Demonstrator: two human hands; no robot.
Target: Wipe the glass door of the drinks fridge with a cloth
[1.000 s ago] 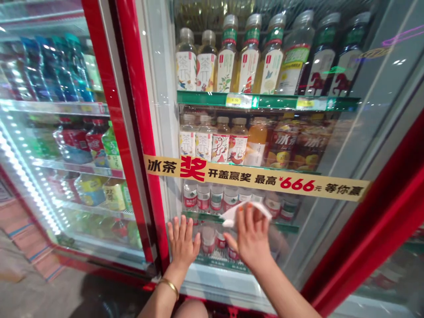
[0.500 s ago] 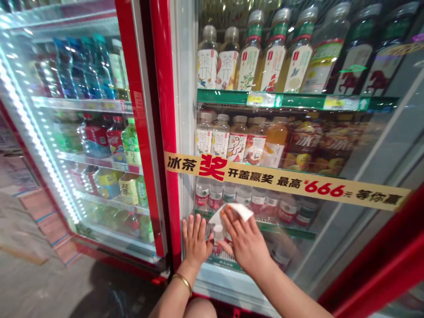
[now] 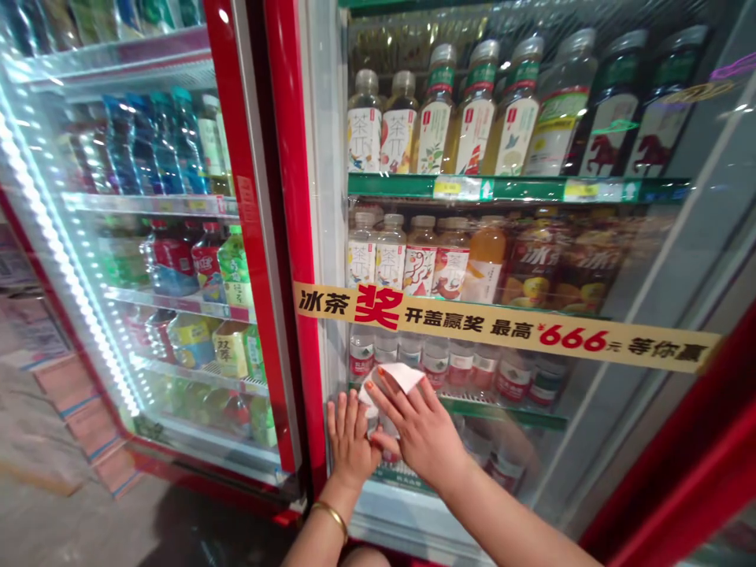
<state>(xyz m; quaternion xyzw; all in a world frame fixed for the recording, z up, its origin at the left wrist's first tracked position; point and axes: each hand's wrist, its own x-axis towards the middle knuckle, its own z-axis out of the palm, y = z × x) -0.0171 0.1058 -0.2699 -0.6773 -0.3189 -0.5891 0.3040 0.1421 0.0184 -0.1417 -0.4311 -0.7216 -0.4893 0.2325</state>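
Observation:
My right hand [image 3: 422, 429] presses a white tissue [image 3: 405, 378] against the glass door [image 3: 425, 516] of a drinks fridge, its fingers stretched over the tissue. The tissue's upper edge sticks out past the fingertips, and its rest is partly hidden beneath them. Just to the left, my left hand [image 3: 351, 445] lies flat on the same glass near the red door frame [image 3: 295, 157]. It holds nothing, and its thumb is close to my right thumb. A gold bangle [image 3: 331, 518] circles the left wrist. Bottles behind the glass are partly covered by both hands.
Above my hands, a yellow printed strip [image 3: 502, 327] crosses the door. Tea bottles [image 3: 434, 118] fill the shelves behind it. A second lit fridge [image 3: 233, 260] stands on the left, with stacked cartons [image 3: 88, 413] beside it. Another red frame [image 3: 679, 472] edges the lower right.
My right hand and the tissue have slid left across the glass, closer to my left hand. The left hand stays nearly in place. The view has tilted up slightly.

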